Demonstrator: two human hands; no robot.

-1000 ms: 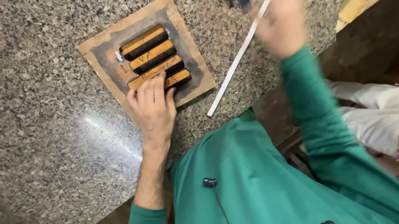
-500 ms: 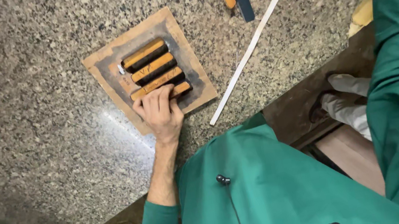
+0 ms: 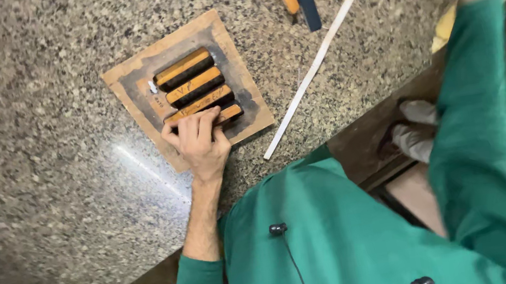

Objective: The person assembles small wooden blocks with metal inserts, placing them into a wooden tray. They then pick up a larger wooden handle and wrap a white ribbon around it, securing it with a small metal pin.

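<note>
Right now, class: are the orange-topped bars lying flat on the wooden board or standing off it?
Flat. The four bars lie side by side on the wooden board, with the left hand resting on the nearest.

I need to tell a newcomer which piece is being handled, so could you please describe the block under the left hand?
On the speckled granite counter lies a square wooden board holding four orange-topped blocks in a row. The left hand rests on the nearest block, the only one covered by fingers.
</note>
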